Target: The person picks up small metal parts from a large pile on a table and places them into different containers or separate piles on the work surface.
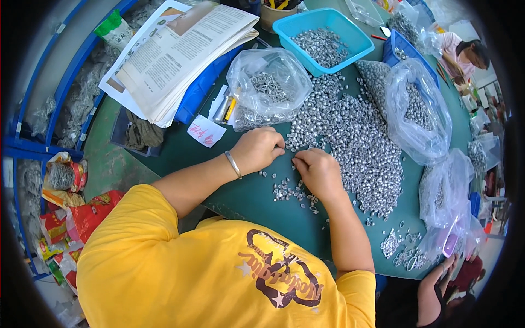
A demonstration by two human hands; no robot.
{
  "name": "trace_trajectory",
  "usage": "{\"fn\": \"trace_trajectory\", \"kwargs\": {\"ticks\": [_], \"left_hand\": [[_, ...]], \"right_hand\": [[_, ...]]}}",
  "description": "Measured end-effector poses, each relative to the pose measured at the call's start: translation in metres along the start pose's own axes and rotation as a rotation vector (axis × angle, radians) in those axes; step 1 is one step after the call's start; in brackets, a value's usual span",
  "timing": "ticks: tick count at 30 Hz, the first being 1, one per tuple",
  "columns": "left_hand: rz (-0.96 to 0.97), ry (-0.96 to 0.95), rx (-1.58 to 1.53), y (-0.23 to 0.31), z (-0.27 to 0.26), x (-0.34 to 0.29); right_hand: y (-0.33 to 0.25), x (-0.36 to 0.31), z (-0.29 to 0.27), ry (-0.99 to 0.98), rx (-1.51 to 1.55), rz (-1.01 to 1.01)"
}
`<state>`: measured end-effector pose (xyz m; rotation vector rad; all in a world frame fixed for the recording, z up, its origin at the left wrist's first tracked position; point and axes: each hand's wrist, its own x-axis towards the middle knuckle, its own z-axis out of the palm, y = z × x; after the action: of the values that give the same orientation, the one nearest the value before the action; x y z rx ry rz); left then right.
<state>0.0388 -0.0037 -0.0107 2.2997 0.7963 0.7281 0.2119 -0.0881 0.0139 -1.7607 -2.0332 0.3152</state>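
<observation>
Across the dark green bench (pixel 235 192), nearest me, lay a small scatter of silvery metal pieces (pixel 290 190). Just beyond, the bare left hand (pixel 257 149) and bare right hand (pixel 319 172) each had a curled fingertip grip; I couldn't tell whether either was closed on a piece. I judged pieces were being handled singly, the next move calling for a light pinch. Past them spread a broad silvery heap (pixel 363 147); farther, a clear plastic bag (pixel 299 87) held silvery rings, a turquoise rectangular tub (pixel 350 37) more pieces.
</observation>
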Motion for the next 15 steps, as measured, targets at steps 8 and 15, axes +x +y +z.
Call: {"fn": "trace_trajectory", "kwargs": {"ticks": [8, 15], "left_hand": [[-0.772, -0.124, -1.322, 0.003, -0.022, 0.009], [-0.048, -0.050, 0.027, 0.008, 0.005, 0.007]], "right_hand": [[0.015, 0.008, -0.002, 0.046, 0.758, 0.347], [0.007, 0.008, 0.011, 0.157, 0.037, -0.048]]}}
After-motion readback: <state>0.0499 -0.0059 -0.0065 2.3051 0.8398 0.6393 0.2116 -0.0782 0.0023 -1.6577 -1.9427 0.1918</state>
